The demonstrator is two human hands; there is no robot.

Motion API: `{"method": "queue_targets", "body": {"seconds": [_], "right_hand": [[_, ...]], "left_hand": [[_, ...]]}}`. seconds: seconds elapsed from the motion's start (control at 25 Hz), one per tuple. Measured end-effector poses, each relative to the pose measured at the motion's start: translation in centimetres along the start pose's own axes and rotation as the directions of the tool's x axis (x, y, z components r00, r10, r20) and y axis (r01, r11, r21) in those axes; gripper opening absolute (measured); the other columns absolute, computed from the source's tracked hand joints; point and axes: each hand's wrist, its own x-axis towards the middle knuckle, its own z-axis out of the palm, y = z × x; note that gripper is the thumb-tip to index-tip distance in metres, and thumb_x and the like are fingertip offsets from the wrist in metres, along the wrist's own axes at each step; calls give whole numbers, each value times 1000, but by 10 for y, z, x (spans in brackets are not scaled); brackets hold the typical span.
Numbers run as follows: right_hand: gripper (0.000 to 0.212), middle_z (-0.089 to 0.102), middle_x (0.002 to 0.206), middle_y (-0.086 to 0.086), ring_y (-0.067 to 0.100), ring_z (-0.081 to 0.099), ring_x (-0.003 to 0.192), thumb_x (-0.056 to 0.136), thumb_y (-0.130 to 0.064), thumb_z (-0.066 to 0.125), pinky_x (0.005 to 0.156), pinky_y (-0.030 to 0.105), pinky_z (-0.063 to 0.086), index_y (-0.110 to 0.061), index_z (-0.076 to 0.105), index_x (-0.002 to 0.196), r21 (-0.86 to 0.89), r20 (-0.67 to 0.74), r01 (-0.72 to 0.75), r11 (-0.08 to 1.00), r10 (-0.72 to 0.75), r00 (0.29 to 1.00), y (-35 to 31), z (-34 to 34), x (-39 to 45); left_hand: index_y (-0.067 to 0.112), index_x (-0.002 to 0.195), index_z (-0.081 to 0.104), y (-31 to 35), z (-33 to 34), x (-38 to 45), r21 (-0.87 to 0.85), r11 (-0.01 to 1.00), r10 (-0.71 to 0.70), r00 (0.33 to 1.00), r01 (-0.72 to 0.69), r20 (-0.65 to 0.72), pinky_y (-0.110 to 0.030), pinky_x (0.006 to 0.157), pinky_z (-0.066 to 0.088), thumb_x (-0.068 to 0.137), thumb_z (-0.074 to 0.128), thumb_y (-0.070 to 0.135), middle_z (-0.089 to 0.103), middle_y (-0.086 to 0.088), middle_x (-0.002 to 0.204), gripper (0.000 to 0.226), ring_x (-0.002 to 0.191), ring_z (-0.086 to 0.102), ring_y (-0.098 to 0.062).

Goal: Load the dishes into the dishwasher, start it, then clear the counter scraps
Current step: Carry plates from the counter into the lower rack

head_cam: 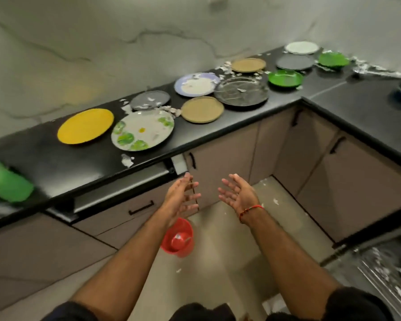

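Several dirty plates lie along the black counter (56,165): a yellow plate (85,125), a white plate with green leaves (142,130), a grey plate (150,100), a tan plate (202,109), a blue-rimmed plate (196,84), a large black plate (241,93) and green plates (285,78). White paper scraps (127,160) are scattered among them. My left hand (182,198) and my right hand (239,193) hover below the counter edge, palms facing each other, fingers spread, holding nothing. A slightly open dishwasher door (116,195) sits under the counter.
A red bucket (177,238) stands on the floor beneath my left forearm. Brown cabinets (229,147) with black handles fill the corner. A green object (5,181) lies at the far left. Scraps litter the floor and a rack (384,274) at lower right.
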Motion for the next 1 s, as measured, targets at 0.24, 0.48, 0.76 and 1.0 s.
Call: {"method": "queue_targets", "body": {"seconds": [0.24, 0.48, 0.76, 1.0], "right_hand": [[31, 66, 119, 17, 40, 64, 111, 98, -23, 57, 94, 48, 53, -6, 58, 124, -64, 165, -60, 996, 70, 984, 11, 104, 48], [37, 61, 126, 22, 38, 58, 121, 97, -7, 56, 96, 41, 51, 7, 52, 131, -139, 59, -76, 987, 84, 995, 28, 212, 145], [40, 60, 116, 22, 35, 66, 102, 93, -16, 67, 81, 38, 58, 6, 53, 124, -313, -163, -89, 946, 39, 986, 50, 298, 226], [24, 61, 117, 19, 36, 63, 100, 89, 5, 61, 70, 49, 58, 1, 51, 110, -354, -271, -68, 933, -33, 962, 48, 331, 245]], "left_hand": [[22, 120, 64, 33, -93, 30, -149, 985, 54, 968, -92, -246, -44, 78, 58, 102, 53, 44, 70, -4, 125, 30, 103, 70, -30], [16, 123, 62, 62, -171, 109, -221, 971, 13, 940, -93, -341, -47, 83, 59, 107, 47, 33, 62, -9, 134, 27, 107, 70, -32], [13, 125, 60, 85, -231, 173, -233, 972, -64, 957, -4, -282, -48, 82, 62, 108, 47, 27, 65, -12, 127, 26, 104, 71, -33], [15, 123, 63, 86, -251, 185, -160, 987, -49, 977, 16, -206, -40, 67, 62, 106, 51, 27, 68, -12, 121, 23, 98, 73, -30]]}}
